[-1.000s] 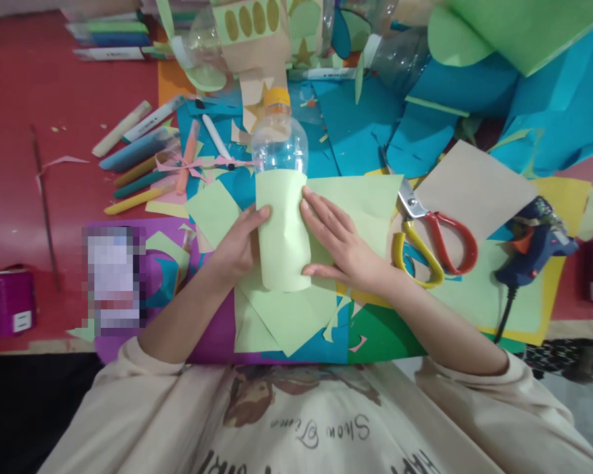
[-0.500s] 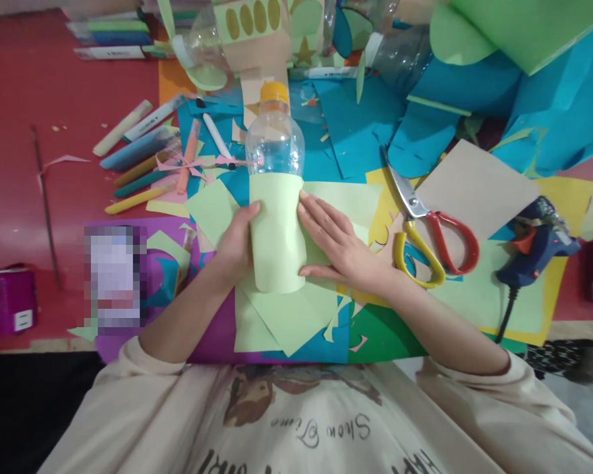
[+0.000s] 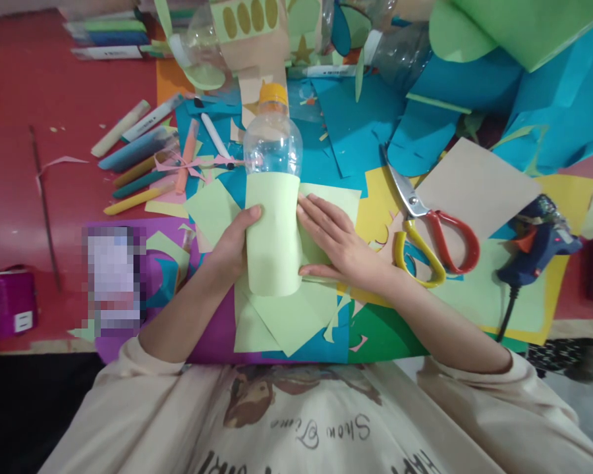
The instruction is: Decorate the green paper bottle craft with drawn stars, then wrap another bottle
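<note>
A clear plastic bottle with an orange cap lies with its cap pointing away from me. Pale green paper is wrapped around its lower part, and a loose end spreads out to the right under my right hand. My left hand grips the bottle's left side through the paper, thumb on top. On the right, my right hand lies flat with fingers stretched out, fingertips against the wrapped side. More pale green sheets lie below the bottle's base.
Scissors with red and yellow handles lie to the right, a blue glue gun beyond them. Several markers lie at the left, above a phone. Blue paper and other bottles crowd the far side.
The bottle has turned and shifted slightly left under my hands. The paper's loose right end has drawn in to the left. My right hand stays nearly where it was.
</note>
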The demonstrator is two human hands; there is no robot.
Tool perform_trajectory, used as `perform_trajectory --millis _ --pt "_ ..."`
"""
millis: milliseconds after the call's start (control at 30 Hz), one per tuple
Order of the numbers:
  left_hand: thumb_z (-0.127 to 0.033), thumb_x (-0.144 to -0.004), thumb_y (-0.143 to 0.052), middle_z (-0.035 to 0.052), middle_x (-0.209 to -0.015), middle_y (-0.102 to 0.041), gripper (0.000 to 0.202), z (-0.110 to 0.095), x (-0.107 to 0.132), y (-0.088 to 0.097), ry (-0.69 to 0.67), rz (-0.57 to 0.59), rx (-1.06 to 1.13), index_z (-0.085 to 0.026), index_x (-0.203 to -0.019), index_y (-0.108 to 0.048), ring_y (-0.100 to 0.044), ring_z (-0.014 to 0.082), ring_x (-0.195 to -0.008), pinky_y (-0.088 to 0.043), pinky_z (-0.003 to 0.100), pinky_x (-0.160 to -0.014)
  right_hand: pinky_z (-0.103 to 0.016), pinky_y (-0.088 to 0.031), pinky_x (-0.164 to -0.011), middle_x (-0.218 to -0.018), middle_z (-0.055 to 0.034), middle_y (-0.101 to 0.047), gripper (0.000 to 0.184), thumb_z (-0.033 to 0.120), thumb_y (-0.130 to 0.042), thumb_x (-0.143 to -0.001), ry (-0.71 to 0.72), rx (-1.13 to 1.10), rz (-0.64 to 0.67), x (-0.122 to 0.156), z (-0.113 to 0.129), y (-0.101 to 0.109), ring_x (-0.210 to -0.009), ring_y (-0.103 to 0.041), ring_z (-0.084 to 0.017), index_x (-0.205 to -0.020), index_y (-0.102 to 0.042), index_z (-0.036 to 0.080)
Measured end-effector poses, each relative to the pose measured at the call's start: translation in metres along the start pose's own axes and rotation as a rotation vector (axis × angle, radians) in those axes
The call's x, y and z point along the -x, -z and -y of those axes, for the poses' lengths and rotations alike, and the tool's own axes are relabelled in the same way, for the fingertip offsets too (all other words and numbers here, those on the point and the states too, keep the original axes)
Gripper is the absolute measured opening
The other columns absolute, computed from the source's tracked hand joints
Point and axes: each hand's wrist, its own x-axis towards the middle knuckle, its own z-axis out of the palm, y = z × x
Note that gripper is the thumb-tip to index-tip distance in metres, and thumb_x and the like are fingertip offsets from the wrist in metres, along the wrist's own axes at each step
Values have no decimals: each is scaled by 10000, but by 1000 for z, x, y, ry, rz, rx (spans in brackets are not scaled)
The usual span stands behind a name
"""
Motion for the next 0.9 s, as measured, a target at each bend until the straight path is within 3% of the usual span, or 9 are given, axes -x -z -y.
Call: perform_trajectory --millis 167,333,467,633,733,900 --pt "-585 -483 -815 -11 -711 -722 558 3 -3 7 4 79 -2 -200 -866 -689 -693 202 -675 -556 304 -612 -506 -295 -1198 -1540 -170 -408 913 668 -414 -879 20 -12 -11 1 -2 1 -1452 -336 -306 -1555 -185 99" --pt "-546 -602 -774 -17 -708 -715 456 3 -4 7 -39 149 -5 -200 -882 -675 -700 188 -672 -551 282 -598 -517 -321 -1180 -1491 -191 -469 893 674 -422 -875 38 18 -59 0 -3 2 -1414 -381 -322 -1521 -285 72" --pt "-563 -554 -791 -7 -671 -704 475 2 -2 5 -105 137 -51 -194 -836 -692 -669 179 -601 -535 278 -550 -546 -307 -1181 -1496 -187 -462 911 695 -419 -863 30 -13 -54 0 -2 3 -1424 -353 -338 -1524 -283 84" --pt "-589 -535 -787 23 -652 -700 480 2 -1 4 -95 138 -90 -193 -788 -689 -676 220 -622 -521 306 -531 -580 -289 -1182 -1497 -173 -464 904 732 -401 -846 -30 -26 -15 -1 0 3 -1427 -343 -356 -1498 -354 109" --pt "-568 -529 -796 1 -645 -698 460 3 1 1 -104 98 -43 -205 -786 -679 -662 195 -583 -518 291 -515 -584 -288 -1181 -1498 -165 -465 877 732 -403 -847 -53 -28 0 -1 1 4 -1434 -335 -354 -1473 -403 118" --pt "-610 -507 -799 10 -683 -723 519 2 6 -4 -7 81 38 -200 -797 -670 -664 185 -564 -543 295 -518 -561 -325 -1170 -1434 -146 -539 628 591 -444 -917 -16 -43 -17 0 4 4 -1416 -371 -325 -1336 -578 142"
